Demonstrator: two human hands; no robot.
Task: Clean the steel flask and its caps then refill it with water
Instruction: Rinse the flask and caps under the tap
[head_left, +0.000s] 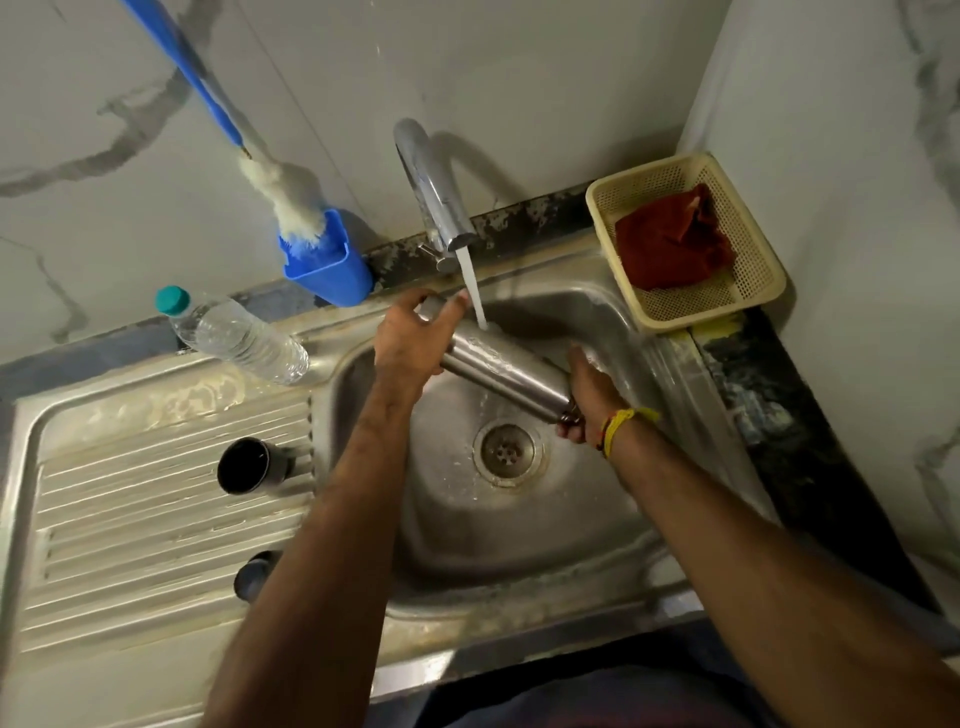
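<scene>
The steel flask (506, 371) lies tilted across the sink bowl (519, 530), and water from the running tap (431, 192) falls on its upper side. My left hand (413, 338) grips the flask's upper end near the tap. My right hand (589, 392) grips its lower end near the drain (506, 451). A steel cup-shaped cap (249, 465) lies on its side on the ribbed drainboard (130, 519). A smaller dark cap (254, 574) sits nearer the front edge, partly hidden by my left forearm.
A clear plastic water bottle (239, 338) with a teal cap lies at the back left of the drainboard. A blue holder (330, 262) with a long bottle brush (283, 192) stands by the wall. A cream basket (685, 241) with a red cloth (672, 244) sits back right.
</scene>
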